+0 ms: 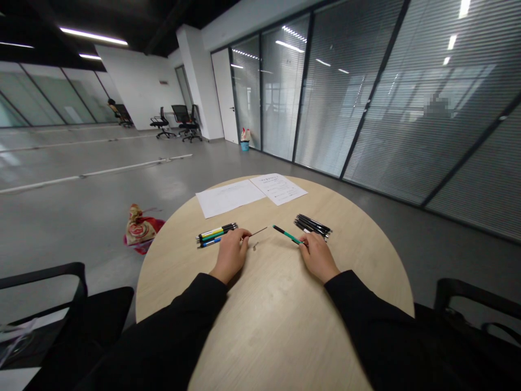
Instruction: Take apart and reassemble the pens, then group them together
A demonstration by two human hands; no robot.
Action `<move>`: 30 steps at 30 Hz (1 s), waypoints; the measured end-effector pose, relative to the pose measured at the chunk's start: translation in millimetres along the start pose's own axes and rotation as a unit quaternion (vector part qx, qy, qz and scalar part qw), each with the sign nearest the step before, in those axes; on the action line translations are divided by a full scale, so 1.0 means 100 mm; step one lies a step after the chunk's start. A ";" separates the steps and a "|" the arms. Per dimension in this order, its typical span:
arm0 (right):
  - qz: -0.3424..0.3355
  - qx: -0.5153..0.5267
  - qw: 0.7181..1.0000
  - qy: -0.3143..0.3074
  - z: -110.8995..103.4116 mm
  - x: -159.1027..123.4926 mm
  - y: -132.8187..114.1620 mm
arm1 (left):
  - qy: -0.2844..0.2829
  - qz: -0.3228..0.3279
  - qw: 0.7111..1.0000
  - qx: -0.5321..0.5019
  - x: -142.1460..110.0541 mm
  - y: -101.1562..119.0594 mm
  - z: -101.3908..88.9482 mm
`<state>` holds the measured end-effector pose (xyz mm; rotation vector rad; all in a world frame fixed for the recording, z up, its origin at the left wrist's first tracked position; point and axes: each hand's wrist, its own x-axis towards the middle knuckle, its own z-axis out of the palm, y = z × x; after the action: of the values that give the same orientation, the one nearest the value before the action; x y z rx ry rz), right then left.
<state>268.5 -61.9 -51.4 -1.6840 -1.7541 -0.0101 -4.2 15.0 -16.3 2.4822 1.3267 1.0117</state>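
Note:
My left hand (233, 251) pinches a thin dark pen refill (259, 231) that points right and away from me. In my right hand (317, 254) is a green and black pen barrel (287, 234), its far end close to the refill's tip with a small gap between. Near my left fingers lies a tiny part (255, 246), too small to name. Several coloured pens (211, 233), yellow, green and blue, lie just left of my left hand, which partly covers them. Beyond my right hand lies a bunch of black pens (312, 224).
Two paper sheets, one mostly blank (228, 199) and one printed (279, 188), lie at the far side of the round wooden table (244, 336). A red and tan bag (140, 231) stands on the floor to the left. Black chairs (101, 309) flank me.

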 end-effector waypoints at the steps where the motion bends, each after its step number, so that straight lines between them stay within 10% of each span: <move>1: -0.001 -0.001 1.000 -0.001 0.00 0.00 0.00 | -0.002 0.003 1.000 0.002 0.00 0.00 0.00; 30: -0.069 0.076 0.994 -0.035 -0.08 0.00 -0.14 | -0.038 0.080 0.990 -0.114 -0.04 0.16 -0.01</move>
<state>260.2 -67.3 -39.3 -1.4681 -1.8710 0.1196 4.3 1.8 -11.1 2.4536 0.9450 1.0264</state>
